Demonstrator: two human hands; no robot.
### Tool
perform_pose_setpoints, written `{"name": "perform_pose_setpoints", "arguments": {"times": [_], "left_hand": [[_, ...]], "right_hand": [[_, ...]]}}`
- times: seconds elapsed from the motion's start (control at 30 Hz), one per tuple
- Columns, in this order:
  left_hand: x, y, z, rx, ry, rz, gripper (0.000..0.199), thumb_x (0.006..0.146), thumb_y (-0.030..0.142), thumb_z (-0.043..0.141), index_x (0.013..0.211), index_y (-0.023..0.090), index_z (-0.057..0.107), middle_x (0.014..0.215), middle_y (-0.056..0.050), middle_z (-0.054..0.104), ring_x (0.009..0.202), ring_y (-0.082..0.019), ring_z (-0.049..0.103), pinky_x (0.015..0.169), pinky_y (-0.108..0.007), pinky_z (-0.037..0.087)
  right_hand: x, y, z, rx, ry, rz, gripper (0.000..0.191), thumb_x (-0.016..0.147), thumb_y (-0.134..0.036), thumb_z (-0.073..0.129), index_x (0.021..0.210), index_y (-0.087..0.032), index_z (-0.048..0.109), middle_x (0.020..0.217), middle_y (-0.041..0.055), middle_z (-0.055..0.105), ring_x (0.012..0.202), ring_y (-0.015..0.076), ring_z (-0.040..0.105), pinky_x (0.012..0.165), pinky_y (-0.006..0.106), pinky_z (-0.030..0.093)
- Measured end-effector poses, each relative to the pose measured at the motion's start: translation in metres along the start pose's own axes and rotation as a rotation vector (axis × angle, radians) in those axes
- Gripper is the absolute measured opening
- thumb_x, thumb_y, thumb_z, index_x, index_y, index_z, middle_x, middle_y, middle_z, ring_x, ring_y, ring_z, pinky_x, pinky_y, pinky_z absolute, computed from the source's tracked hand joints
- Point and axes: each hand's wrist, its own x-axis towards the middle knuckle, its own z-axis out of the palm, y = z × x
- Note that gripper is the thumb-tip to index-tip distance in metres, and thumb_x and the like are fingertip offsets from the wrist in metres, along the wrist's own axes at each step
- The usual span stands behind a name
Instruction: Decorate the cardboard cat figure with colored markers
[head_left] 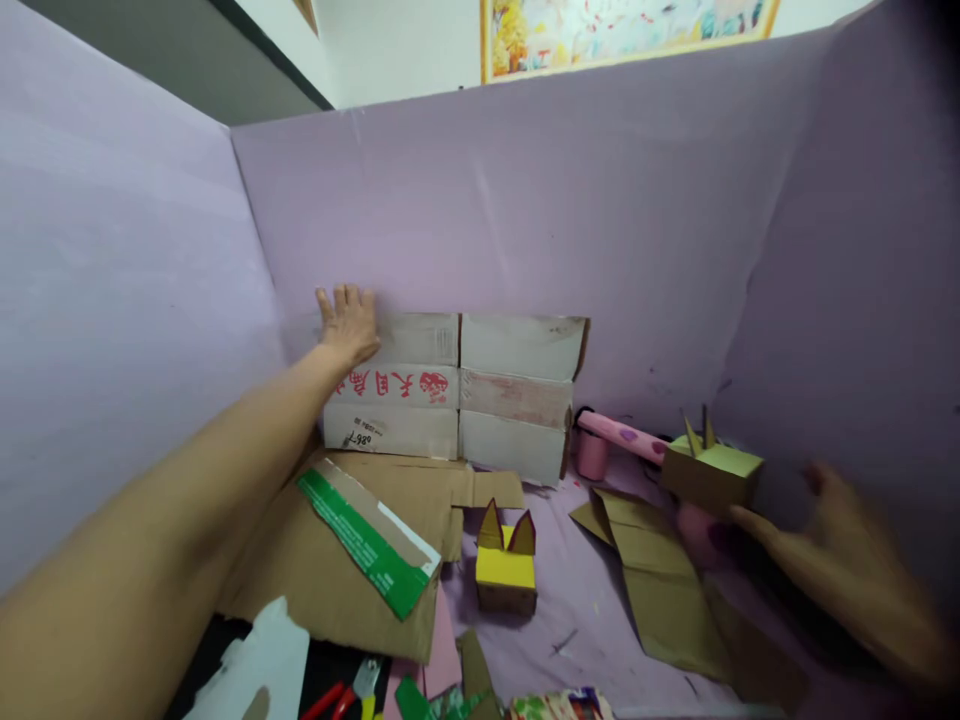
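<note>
My left hand (350,325), fingers spread, rests on the upper left corner of a white cardboard sheet (517,345) with red printing, which leans against the back wall. At the right, my right hand (832,540) is somewhat blurred, with thumb and fingers apart and nothing between them. Its thumb is beside a brown cardboard box (711,478) with a yellow top and pointed pieces. A second small box (506,582), yellow on top with two pointed ears, stands near the middle.
Brown cardboard (360,600) lies at the left with a green strip (367,540) on it. Folded cardboard (660,590) lies at the right. Behind it are a pink cylinder (592,456) and pink bar (622,435). Red-handled tools (341,698) and scraps lie in front. Lilac walls (525,200) surround everything.
</note>
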Motion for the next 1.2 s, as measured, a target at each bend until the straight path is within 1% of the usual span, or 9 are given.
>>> {"name": "perform_pose_setpoints", "arguments": {"times": [0.17,0.27,0.37,0.47,0.53,0.63,0.83,1.07,1.2], "left_hand": [[-0.028,0.014,0.002,-0.071,0.061,-0.03,0.071,0.076,0.016,0.052,0.143,0.009,0.031,0.147,-0.025,0.034,0.136,-0.039,0.03,0.109,-0.056,0.022],[-0.032,0.015,-0.003,-0.094,0.042,-0.019,0.078,0.074,0.019,0.054,0.146,0.008,0.027,0.151,-0.026,0.028,0.138,-0.041,0.027,0.109,-0.058,0.023],[-0.037,0.013,-0.012,-0.091,0.028,-0.011,0.081,0.075,0.019,0.053,0.148,0.006,0.021,0.154,-0.027,0.021,0.14,-0.042,0.023,0.11,-0.058,0.019],[-0.043,0.006,-0.02,-0.076,-0.009,0.055,0.08,0.076,0.019,0.05,0.149,0.008,0.02,0.155,-0.025,0.022,0.14,-0.04,0.025,0.109,-0.058,0.021],[-0.046,0.0,-0.024,-0.069,-0.052,0.127,0.079,0.075,0.019,0.051,0.149,0.011,0.023,0.154,-0.022,0.027,0.138,-0.039,0.029,0.108,-0.057,0.025],[-0.048,-0.009,-0.025,-0.06,-0.097,0.187,0.075,0.075,0.019,0.051,0.146,0.013,0.03,0.152,-0.019,0.034,0.136,-0.038,0.032,0.107,-0.057,0.026],[-0.051,-0.01,-0.024,-0.053,-0.097,0.168,0.063,0.087,0.026,0.054,0.144,0.013,0.031,0.148,-0.02,0.036,0.132,-0.036,0.037,0.106,-0.057,0.031],[-0.061,-0.004,-0.022,-0.048,-0.095,0.131,0.055,0.093,0.036,0.055,0.141,0.017,0.036,0.146,-0.016,0.038,0.131,-0.035,0.04,0.105,-0.058,0.035],[-0.069,-0.004,-0.024,-0.052,-0.104,0.118,0.053,0.093,0.034,0.055,0.14,0.016,0.037,0.144,-0.016,0.04,0.13,-0.035,0.042,0.104,-0.058,0.036]], "right_hand": [[-0.026,-0.061,-0.023,-0.032,0.116,-0.074,0.058,0.077,-0.054,0.051,0.127,-0.027,0.039,0.125,0.015,0.052,0.122,0.0473,0.048,0.103,0.064,0.037],[-0.049,-0.09,-0.003,0.279,-0.184,-0.119,0.064,0.074,-0.051,0.059,0.13,-0.028,0.038,0.122,0.0115,0.057,0.113,0.0385,0.058,0.099,0.059,0.044],[-0.074,-0.113,0.04,0.401,-0.574,-0.012,0.085,0.067,-0.037,0.07,0.14,-0.021,0.029,0.139,0.0178,0.048,0.13,0.0368,0.046,0.109,0.056,0.033],[-0.086,-0.136,0.079,0.415,-0.699,-0.022,0.102,0.053,-0.025,0.081,0.142,-0.012,0.031,0.146,0.026,0.04,0.135,0.0391,0.04,0.11,0.055,0.032],[-0.083,-0.145,0.092,0.429,-0.73,-0.075,0.102,0.049,-0.021,0.084,0.14,-0.014,0.038,0.144,0.0228,0.045,0.133,0.0374,0.043,0.111,0.053,0.033],[-0.062,-0.141,0.09,0.424,-0.689,-0.132,0.093,0.056,-0.027,0.083,0.138,-0.014,0.042,0.142,0.0207,0.048,0.131,0.034,0.046,0.11,0.05,0.034],[-0.025,-0.103,0.042,0.327,-0.625,-0.174,0.095,0.061,-0.036,0.082,0.141,-0.014,0.038,0.143,0.0191,0.047,0.13,0.0299,0.048,0.107,0.043,0.038],[-0.038,-0.068,0.008,-0.067,-0.618,0.004,0.056,0.074,-0.033,0.071,0.124,-0.014,0.054,0.119,0.0177,0.064,0.112,0.0346,0.06,0.092,0.047,0.046],[-0.058,-0.068,0.016,-0.35,-0.619,0.166,0.062,0.081,-0.051,0.063,0.121,-0.004,0.055,0.113,0.0279,0.063,0.106,0.0422,0.062,0.084,0.051,0.048]]}}
